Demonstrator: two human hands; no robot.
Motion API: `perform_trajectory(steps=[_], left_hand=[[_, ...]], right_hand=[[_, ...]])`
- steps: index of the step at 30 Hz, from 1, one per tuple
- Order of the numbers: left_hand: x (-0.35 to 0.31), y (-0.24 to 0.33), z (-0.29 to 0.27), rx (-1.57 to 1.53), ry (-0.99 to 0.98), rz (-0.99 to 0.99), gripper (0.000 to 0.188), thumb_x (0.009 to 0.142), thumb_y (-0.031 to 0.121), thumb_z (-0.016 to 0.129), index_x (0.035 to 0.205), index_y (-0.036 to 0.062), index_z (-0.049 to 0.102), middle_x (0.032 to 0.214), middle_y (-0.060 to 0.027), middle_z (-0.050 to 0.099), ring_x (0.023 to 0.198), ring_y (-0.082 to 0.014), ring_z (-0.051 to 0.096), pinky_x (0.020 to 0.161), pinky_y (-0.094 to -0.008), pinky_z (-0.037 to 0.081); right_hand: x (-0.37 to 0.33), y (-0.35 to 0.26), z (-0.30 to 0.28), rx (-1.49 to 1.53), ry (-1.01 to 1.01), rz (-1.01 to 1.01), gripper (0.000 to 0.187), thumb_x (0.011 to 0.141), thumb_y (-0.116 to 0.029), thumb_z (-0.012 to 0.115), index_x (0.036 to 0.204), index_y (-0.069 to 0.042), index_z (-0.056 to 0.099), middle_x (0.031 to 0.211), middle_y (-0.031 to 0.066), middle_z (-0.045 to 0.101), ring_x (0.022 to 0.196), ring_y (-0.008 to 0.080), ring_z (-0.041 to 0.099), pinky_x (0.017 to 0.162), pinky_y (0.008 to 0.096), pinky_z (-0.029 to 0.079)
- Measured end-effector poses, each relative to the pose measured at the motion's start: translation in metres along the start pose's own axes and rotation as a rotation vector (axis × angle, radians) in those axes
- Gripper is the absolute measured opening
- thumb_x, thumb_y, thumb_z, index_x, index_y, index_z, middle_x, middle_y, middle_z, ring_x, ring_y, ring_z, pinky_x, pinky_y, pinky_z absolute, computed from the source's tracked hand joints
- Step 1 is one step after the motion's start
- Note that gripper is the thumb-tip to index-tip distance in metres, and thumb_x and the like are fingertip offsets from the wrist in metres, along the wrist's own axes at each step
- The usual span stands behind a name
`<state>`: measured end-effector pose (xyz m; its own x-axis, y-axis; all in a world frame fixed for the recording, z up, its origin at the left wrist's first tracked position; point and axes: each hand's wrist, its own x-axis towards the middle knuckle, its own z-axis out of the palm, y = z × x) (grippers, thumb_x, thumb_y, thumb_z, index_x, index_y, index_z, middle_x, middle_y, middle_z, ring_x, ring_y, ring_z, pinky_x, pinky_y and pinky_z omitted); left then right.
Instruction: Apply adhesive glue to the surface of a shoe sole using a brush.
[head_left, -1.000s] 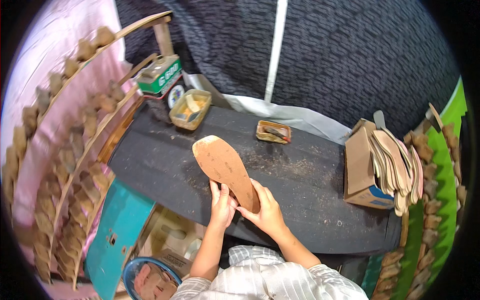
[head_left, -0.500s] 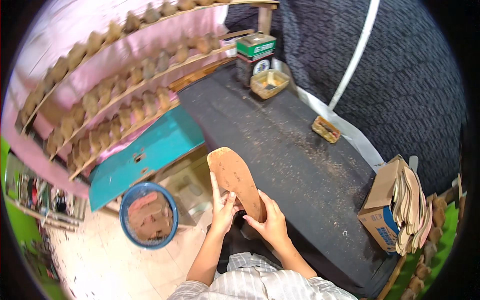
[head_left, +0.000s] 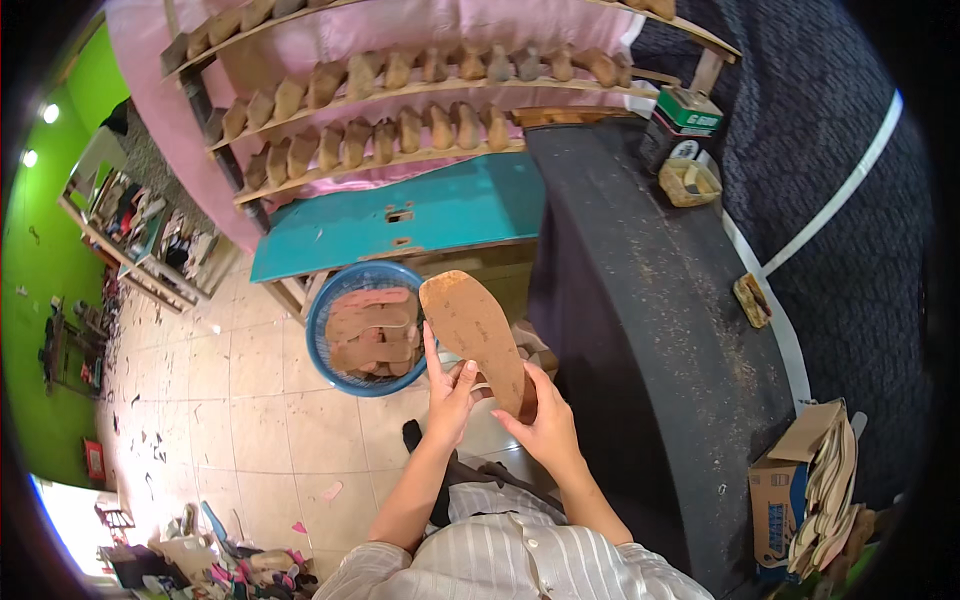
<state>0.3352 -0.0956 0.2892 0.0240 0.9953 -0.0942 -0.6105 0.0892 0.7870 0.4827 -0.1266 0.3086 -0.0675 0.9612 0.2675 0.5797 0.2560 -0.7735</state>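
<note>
A brown shoe sole [head_left: 470, 328], worn and scuffed in spots, is held out in front of me between both hands. Its broad end points away and its narrow end lies toward me. My left hand [head_left: 450, 400] grips its left edge, index finger stretched along the side and thumb at the rim. Around the narrow end close the fingers and thumb of my right hand [head_left: 543, 412]. Beyond my left hand, a blue plastic basket [head_left: 318, 345] on the tiled floor holds several similar brown and pink soles [head_left: 375, 330].
A black-covered table [head_left: 640, 330] with scattered crumbs runs along my right. On it are a cardboard box [head_left: 772, 515] of sole pieces, a small yellow container [head_left: 752, 300], a basket [head_left: 690, 190] and a tin [head_left: 685, 125]. Shoe lasts [head_left: 410, 128] line shelves above a teal bench [head_left: 350, 215].
My view has swung left, so table and shelves sit farther right and more floor shows. Both hands keep the same hold on the sole.
</note>
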Motion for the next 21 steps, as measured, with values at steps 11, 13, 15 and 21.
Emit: perform_trajectory(steps=[11, 13, 15, 21], left_hand=[[0.019, 0.067, -0.154, -0.035, 0.215, 0.045, 0.08, 0.093, 0.007, 0.051, 0.145, 0.0327, -0.004, 0.124, -0.0171, 0.048, 0.102, -0.0239, 0.056, 0.08, -0.0422, 0.052], [0.028, 0.075, -0.187, -0.026, 0.229, 0.012, 0.081, 0.093, 0.005, 0.052, 0.145, 0.0328, -0.004, 0.123, -0.0165, 0.048, 0.102, -0.0229, 0.056, 0.079, -0.0414, 0.052], [0.037, 0.081, -0.213, 0.057, 0.215, -0.049, 0.085, 0.09, 0.001, 0.053, 0.145, 0.0323, -0.003, 0.12, -0.0151, 0.049, 0.101, -0.0205, 0.056, 0.078, -0.0384, 0.052], [0.074, 0.077, -0.307, 0.114, 0.223, -0.147, 0.09, 0.086, -0.005, 0.055, 0.145, 0.0361, 0.001, 0.117, -0.0117, 0.05, 0.098, -0.0168, 0.055, 0.074, -0.0316, 0.051]], right_hand=[[0.044, -0.044, 0.156, 0.046, -0.255, -0.01, 0.07, 0.068, -0.025, 0.08, 0.123, -0.006, 0.041, 0.106, 0.022, 0.06, 0.094, 0.0374, 0.062, 0.077, 0.0397, 0.05], [0.052, -0.048, 0.196, 0.103, -0.253, 0.052, 0.07, 0.066, -0.024, 0.08, 0.121, -0.004, 0.041, 0.106, 0.0234, 0.058, 0.096, 0.0393, 0.059, 0.08, 0.0417, 0.048], [0.059, -0.041, 0.23, 0.04, -0.225, 0.005, 0.072, 0.066, -0.025, 0.08, 0.121, -0.002, 0.041, 0.108, 0.0234, 0.056, 0.099, 0.0397, 0.057, 0.082, 0.0426, 0.047], [0.079, -0.038, 0.32, -0.043, -0.196, 0.049, 0.072, 0.063, -0.024, 0.081, 0.117, 0.003, 0.042, 0.108, 0.0234, 0.052, 0.101, 0.0387, 0.052, 0.086, 0.0426, 0.044]])
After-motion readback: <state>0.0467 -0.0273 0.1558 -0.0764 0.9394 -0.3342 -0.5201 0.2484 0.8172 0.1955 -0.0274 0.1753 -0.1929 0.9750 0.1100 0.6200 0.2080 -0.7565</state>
